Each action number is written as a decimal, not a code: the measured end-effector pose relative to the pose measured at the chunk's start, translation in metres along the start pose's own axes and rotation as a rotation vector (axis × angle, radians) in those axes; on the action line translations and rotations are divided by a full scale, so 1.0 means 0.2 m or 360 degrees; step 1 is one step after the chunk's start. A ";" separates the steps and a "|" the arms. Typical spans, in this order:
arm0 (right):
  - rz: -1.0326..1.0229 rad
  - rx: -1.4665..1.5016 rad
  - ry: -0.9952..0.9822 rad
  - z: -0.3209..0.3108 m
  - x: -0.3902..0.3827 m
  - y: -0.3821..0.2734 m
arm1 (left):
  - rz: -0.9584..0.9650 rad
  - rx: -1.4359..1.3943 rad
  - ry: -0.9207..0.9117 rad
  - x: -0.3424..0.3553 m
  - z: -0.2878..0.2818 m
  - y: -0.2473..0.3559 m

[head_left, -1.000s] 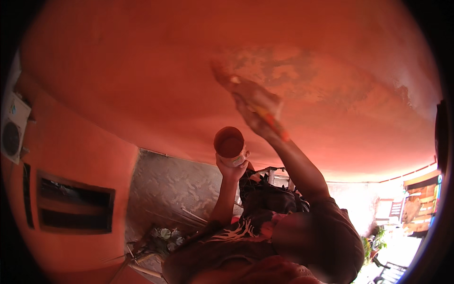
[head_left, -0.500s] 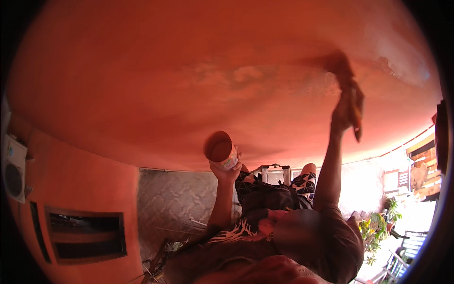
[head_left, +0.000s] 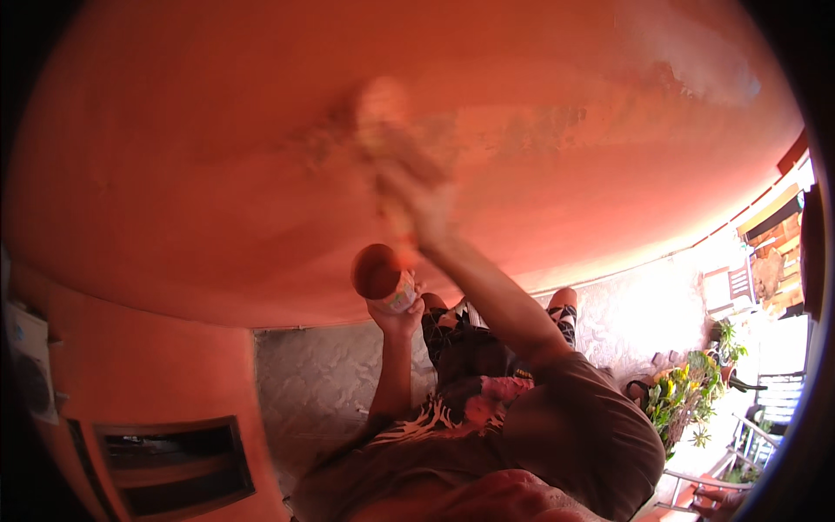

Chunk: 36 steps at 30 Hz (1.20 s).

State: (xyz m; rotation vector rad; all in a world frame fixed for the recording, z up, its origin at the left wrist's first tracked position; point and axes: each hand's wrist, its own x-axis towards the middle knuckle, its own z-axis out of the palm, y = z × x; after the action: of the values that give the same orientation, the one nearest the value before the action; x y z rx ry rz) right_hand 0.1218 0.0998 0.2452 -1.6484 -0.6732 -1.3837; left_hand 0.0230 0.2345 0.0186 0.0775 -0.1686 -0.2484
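Note:
My left hand [head_left: 400, 319] is wrapped round a small paint tub [head_left: 377, 272], tilted so that its round mouth shows; the inside is reddish and a printed label covers its side. My right hand [head_left: 422, 202] is closed round a paintbrush [head_left: 383, 117] and smeared by motion. The brush head is up against the orange-red wall [head_left: 217, 157], over a patchy, darker stretch. The handle's lower end comes down close to the tub's rim. Worn, discoloured paint [head_left: 557, 126] runs along the wall to the right of the brush.
An outdoor air-conditioner unit [head_left: 33, 361] hangs at the far left, above a dark-framed window opening [head_left: 174, 461]. Patterned grey paving [head_left: 313, 378] lies far below. Potted plants [head_left: 687, 391] and metal railings [head_left: 757, 444] stand at the right in bright light.
My right hand has swept the paintbrush across the wall from right to left. The paint tub in my left hand has shifted slightly left. The whole view has turned a little.

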 end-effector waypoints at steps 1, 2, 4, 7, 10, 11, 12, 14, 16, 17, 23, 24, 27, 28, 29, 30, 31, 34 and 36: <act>-0.0122 -0.0011 -0.0046 0.13 0.02 -0.05 | -0.0023 -0.0046 -0.0012 0.00 -0.02 0.01; -0.0168 0.0058 -0.0132 0.20 0.04 -0.11 | -0.0032 -0.0078 -0.0026 0.01 -0.02 0.02; -0.0237 0.0308 -0.0279 0.23 0.10 -0.20 | 0.0000 0.0006 0.0067 -0.01 0.00 0.07; -0.0242 0.0737 -0.0496 0.12 0.12 -0.12 | 0.0014 -0.0078 -0.0038 0.01 -0.04 0.09; 0.0068 0.0526 -0.0276 -0.18 0.01 0.28 | 0.0059 -0.0085 -0.0080 0.01 -0.05 0.06; 0.0176 0.0376 -0.0145 -0.32 -0.04 0.43 | 0.0082 -0.0059 -0.0129 0.02 -0.03 0.05; 0.0269 0.0218 -0.0006 -0.46 -0.07 0.56 | 0.0105 -0.0044 -0.0178 0.04 -0.04 0.03; 0.0387 -0.0070 0.0322 -0.70 -0.12 0.77 | 0.0144 -0.0067 -0.0134 0.03 -0.09 0.04; 0.0480 -0.0289 0.0619 -0.85 -0.19 0.90 | 0.0185 -0.0056 -0.0075 0.00 -0.12 0.04; 0.0501 -0.0358 0.0740 -0.86 -0.22 0.92 | 0.0207 -0.0034 -0.0058 0.00 -0.11 0.05; 0.0055 -0.0659 0.0271 -0.29 -0.09 0.44 | 0.0355 0.0025 0.0023 -0.01 -0.17 0.16; -0.0039 -0.0440 0.0041 -0.23 -0.07 0.41 | 0.0390 0.0025 -0.0008 0.00 -0.17 0.11; 0.0047 0.0066 -0.0372 -0.03 0.07 0.20 | 0.0539 -0.0044 0.0017 -0.04 -0.08 -0.03; 0.0067 0.0127 -0.0449 0.08 0.08 0.14 | 0.0569 -0.0038 0.0091 -0.06 -0.10 -0.04; 0.0011 0.0202 -0.0416 0.20 0.09 0.11 | 0.0591 -0.0036 0.0146 -0.06 -0.11 -0.05; -0.0049 0.0311 -0.0385 0.30 0.09 0.09 | 0.0645 -0.0023 0.0199 -0.06 -0.14 -0.04; -0.0092 0.0413 -0.0455 0.31 0.11 0.10 | 0.0695 0.0019 0.0288 -0.07 -0.16 -0.05; -0.0184 0.0699 -0.0608 0.27 0.20 0.16 | 0.0736 0.0047 0.0253 -0.07 -0.15 -0.06; -0.0114 0.0671 -0.0594 0.09 0.18 0.35 | 0.0765 0.0073 0.0228 -0.09 -0.15 -0.07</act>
State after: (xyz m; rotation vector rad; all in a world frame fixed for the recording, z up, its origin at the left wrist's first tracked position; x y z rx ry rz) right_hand 0.1975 0.0763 0.2614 -1.5553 -1.1623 -0.9016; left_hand 0.0078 0.2277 -0.0152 0.0974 -0.0464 0.2404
